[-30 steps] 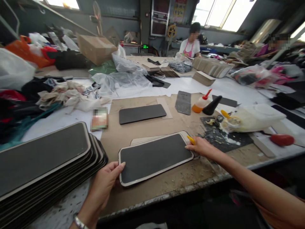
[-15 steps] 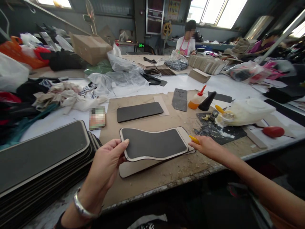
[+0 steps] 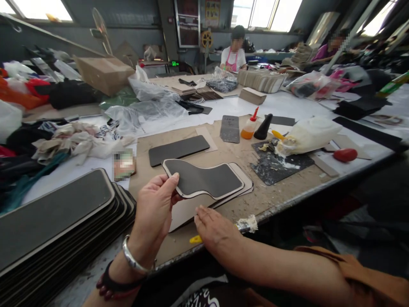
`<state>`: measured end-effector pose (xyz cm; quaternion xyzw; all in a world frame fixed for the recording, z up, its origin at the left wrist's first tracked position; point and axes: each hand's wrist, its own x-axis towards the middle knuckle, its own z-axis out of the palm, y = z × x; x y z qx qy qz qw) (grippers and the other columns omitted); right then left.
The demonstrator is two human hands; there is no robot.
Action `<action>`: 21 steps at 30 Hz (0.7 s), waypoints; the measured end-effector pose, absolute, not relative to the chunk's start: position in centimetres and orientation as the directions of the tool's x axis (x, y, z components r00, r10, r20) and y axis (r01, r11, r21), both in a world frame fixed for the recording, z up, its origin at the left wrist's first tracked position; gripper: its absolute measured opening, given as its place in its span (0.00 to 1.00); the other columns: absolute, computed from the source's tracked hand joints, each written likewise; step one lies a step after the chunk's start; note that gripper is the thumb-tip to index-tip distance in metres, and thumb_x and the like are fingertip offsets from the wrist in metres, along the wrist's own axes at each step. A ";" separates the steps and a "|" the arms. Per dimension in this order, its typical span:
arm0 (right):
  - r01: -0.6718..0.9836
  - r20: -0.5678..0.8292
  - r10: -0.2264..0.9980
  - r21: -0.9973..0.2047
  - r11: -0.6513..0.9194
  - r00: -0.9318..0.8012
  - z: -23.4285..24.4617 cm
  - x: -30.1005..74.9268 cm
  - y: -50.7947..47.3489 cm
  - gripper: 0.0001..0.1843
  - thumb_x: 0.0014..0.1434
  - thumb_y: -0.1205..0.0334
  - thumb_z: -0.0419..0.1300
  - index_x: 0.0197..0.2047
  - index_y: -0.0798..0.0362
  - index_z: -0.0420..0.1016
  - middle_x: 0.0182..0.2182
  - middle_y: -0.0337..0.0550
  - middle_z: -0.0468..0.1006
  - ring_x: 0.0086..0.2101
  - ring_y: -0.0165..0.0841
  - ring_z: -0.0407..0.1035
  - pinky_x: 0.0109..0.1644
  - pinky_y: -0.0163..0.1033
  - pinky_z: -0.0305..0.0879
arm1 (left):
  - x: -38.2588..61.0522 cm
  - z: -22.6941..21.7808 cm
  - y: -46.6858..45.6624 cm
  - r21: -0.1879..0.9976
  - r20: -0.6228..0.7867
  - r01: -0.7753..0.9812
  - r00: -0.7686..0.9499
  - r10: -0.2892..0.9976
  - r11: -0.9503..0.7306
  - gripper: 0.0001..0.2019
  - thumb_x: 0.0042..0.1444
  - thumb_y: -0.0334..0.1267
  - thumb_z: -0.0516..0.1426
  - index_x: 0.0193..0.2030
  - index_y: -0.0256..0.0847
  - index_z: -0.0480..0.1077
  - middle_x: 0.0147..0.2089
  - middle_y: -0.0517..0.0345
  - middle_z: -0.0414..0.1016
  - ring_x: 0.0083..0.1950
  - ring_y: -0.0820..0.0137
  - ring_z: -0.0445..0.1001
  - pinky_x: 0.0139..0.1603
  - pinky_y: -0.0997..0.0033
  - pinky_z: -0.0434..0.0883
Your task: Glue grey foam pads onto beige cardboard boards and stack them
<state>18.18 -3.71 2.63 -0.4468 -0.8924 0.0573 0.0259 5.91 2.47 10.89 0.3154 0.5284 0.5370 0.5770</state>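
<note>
My left hand (image 3: 157, 198) is closed on the left end of a dark grey panel (image 3: 204, 177) with a pale border, thumb on top. The panel bows upward at that end; its right end rests on a pale board (image 3: 188, 212) of similar shape. My right hand (image 3: 217, 232) is closed around a glue brush, its fingertips by the pale board's front edge. The brush's yellow handle end (image 3: 195, 239) sticks out to the left, and its clotted bristles (image 3: 248, 223) show to the right. A plain dark panel (image 3: 179, 150) lies just behind.
A tall stack of bordered dark panels (image 3: 57, 200) stands at left. Toward the right are a glue-smeared black sheet (image 3: 281, 168), a white glue jug (image 3: 315, 132), an orange-filled bottle (image 3: 248, 128), a black cone (image 3: 263, 127) and a red object (image 3: 345, 154). A co-worker (image 3: 234, 55) sits beyond.
My right hand has come left and nearer me with the brush, from the panel's right end to the front edge. My left hand has raised its end, bending the panel more. The view has shifted.
</note>
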 end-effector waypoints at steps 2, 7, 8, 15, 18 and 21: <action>0.843 -0.005 0.846 -0.089 0.530 -0.533 1.6 18.0 -3.2 0.21 0.60 0.74 0.50 0.55 0.70 0.66 0.55 0.67 0.65 0.56 0.46 0.60 0.59 0.49 0.58 | 6.0 10.7 2.2 0.936 -0.263 -0.278 -0.136 0.955 0.218 0.17 0.33 0.42 0.65 0.27 0.36 0.67 0.24 0.62 0.72 0.24 0.76 0.68 0.25 0.76 0.66; 0.914 -0.041 0.916 -0.092 0.395 -0.400 -0.5 18.2 -2.7 0.21 0.60 0.75 0.50 0.56 0.73 0.65 0.55 0.71 0.62 0.58 0.49 0.57 0.61 0.54 0.54 | 6.4 10.3 2.0 0.944 -0.215 -0.279 -0.113 0.970 0.177 0.16 0.34 0.42 0.65 0.27 0.36 0.67 0.22 0.65 0.70 0.24 0.75 0.69 0.27 0.73 0.68; 0.915 -0.035 0.918 -0.106 0.389 -0.395 -0.9 18.2 -2.7 0.21 0.60 0.75 0.49 0.56 0.72 0.64 0.56 0.71 0.62 0.58 0.49 0.56 0.61 0.55 0.54 | 6.5 10.4 2.2 0.945 -0.199 -0.284 -0.107 0.974 0.162 0.15 0.35 0.42 0.65 0.27 0.36 0.67 0.22 0.65 0.70 0.24 0.75 0.68 0.26 0.75 0.68; 0.932 -0.013 0.937 -0.107 0.345 -0.348 -3.2 17.8 -2.6 0.23 0.57 0.77 0.51 0.57 0.71 0.64 0.56 0.71 0.62 0.57 0.52 0.56 0.58 0.57 0.58 | 7.1 14.2 4.5 0.945 -0.029 -0.327 -0.038 0.999 0.015 0.10 0.38 0.36 0.64 0.26 0.34 0.69 0.21 0.66 0.69 0.21 0.80 0.66 0.21 0.83 0.64; 0.924 0.027 0.929 -0.097 0.370 -0.369 -3.8 17.9 -2.6 0.23 0.56 0.78 0.53 0.56 0.71 0.65 0.55 0.71 0.63 0.57 0.53 0.57 0.57 0.56 0.60 | 7.5 16.8 5.0 0.936 0.057 -0.346 -0.015 0.998 -0.059 0.06 0.41 0.31 0.63 0.23 0.35 0.69 0.20 0.66 0.69 0.19 0.82 0.65 0.19 0.85 0.63; 0.914 0.062 0.918 -0.090 0.395 -0.391 -3.7 18.2 -2.5 0.23 0.56 0.78 0.54 0.55 0.71 0.66 0.54 0.71 0.65 0.56 0.52 0.59 0.56 0.54 0.62 | 7.7 19.3 5.1 0.919 0.117 -0.379 -0.008 0.993 -0.112 0.05 0.47 0.27 0.59 0.23 0.35 0.69 0.21 0.64 0.70 0.20 0.82 0.67 0.20 0.85 0.65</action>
